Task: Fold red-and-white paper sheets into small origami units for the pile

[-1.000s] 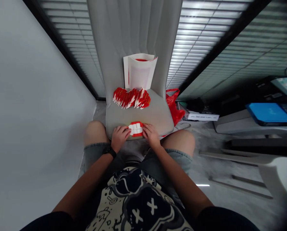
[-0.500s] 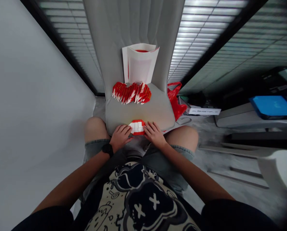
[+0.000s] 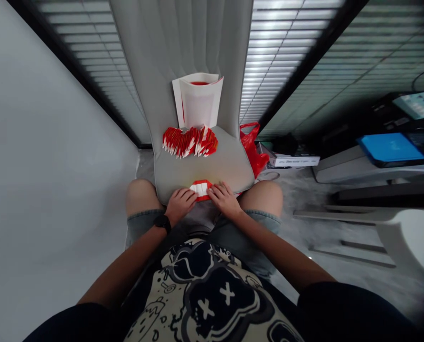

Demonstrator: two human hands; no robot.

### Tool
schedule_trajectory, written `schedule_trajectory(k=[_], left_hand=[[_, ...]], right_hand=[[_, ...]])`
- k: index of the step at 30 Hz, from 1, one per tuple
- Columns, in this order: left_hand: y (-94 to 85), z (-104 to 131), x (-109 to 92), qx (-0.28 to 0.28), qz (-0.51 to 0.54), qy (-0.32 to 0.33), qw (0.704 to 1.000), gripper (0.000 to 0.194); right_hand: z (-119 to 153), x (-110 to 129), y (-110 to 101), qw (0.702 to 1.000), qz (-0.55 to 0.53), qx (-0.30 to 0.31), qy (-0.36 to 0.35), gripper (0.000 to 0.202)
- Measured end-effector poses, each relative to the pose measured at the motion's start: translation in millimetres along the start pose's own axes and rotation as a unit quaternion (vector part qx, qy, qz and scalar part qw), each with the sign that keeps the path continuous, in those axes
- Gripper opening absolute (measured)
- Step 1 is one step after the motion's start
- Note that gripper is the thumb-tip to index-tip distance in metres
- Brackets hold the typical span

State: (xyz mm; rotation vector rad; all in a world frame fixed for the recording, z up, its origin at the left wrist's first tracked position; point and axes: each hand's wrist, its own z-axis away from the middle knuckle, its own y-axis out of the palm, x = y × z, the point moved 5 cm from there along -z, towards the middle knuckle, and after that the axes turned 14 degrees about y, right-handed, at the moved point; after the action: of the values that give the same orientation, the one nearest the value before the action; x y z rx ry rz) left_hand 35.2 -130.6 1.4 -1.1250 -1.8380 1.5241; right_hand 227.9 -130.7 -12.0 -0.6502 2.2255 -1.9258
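Note:
A small red-and-white folded paper (image 3: 201,189) lies at the front edge of the grey chair seat (image 3: 233,168). My left hand (image 3: 182,203) holds its left end, fingers together on top and the thumb toward me. My right hand (image 3: 224,198) grips the right end, with fingertips over the paper's side. Farther back on the seat stands a fanned row of folded red-and-white paper pieces (image 3: 188,141). Behind the row, white paper sheets with red inside (image 3: 199,102) lean upright against the backrest. The fingers hide both ends of the paper I hold.
A red plastic bag (image 3: 252,149) hangs or lies beside the seat's right side. Past it are a flat box (image 3: 293,161) on the floor and a white chair (image 3: 393,223). A white wall (image 3: 55,166) rises at left. My knees flank the seat.
Both hands still hold the folded paper at the seat's edge. My fingers have shifted slightly on it, and less of its white face shows. The camera view has moved a little.

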Motion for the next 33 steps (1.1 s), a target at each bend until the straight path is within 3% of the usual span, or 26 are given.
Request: schedule_trajectory(k=[12,18,24,33], left_hand=[[2.3,-6.8,-1.7,0.001,0.02,0.02,1.0,0.034],[-4.5,-15.4,12.1,-0.029,0.078,-0.06,0.995,0.031],[-3.1,-20.9,36.3,-0.101,0.201,-0.152,0.963,0.025],[1.2,-25.0,38.2,-0.114,0.141,-0.193,0.964,0.021]], right_hand=[[-9.9,-2.5,-13.2,0.999,-0.041,0.005,0.027,0.027],[-23.1,-16.9,-9.2,0.989,-0.131,0.019,0.069,0.026],[-33.7,-26.4,3.8,0.965,-0.214,-0.014,0.149,0.026],[-38.5,-22.8,14.8,0.953,-0.216,-0.054,0.206,0.033]])
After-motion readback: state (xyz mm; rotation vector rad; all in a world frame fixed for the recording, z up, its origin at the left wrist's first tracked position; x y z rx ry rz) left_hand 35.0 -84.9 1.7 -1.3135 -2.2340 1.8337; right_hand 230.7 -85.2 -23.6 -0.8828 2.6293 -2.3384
